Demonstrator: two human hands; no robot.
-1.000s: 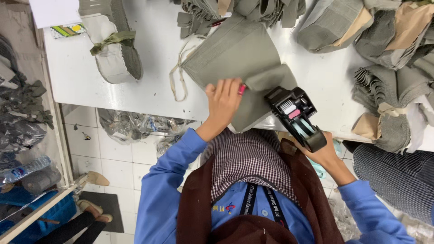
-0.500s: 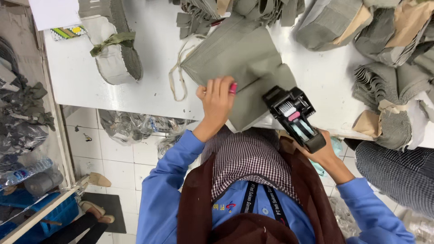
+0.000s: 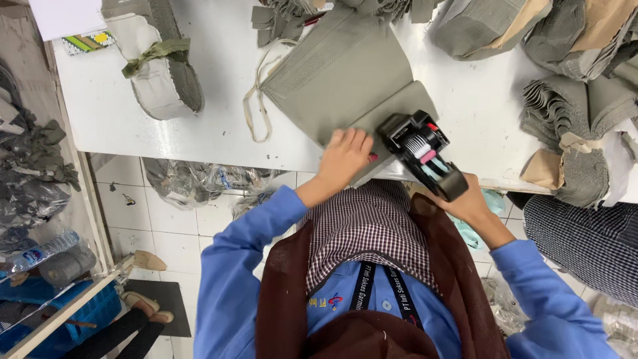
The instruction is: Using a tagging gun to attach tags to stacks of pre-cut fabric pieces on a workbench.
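Fabric piece point(image 3: 345, 80): I see grey-green cloth flat at the near edge of the white table point(image 3: 219, 126).
Left hand point(image 3: 345, 154): fingers spread, pressing the cloth's corner.
Right hand point(image 3: 468, 203): wrapped around a black label gun point(image 3: 422, 156), nose over the cloth.
Surroundings: fabric stacks point(image 3: 565, 113) right, bundle point(image 3: 159, 66) left.

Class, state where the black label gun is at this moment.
In the head view, the black label gun sits right of centre, held in the right hand over the grey fabric piece, beside the left hand.

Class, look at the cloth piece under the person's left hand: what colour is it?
Grey-green, plain; the cloth piece shows best in the head view.
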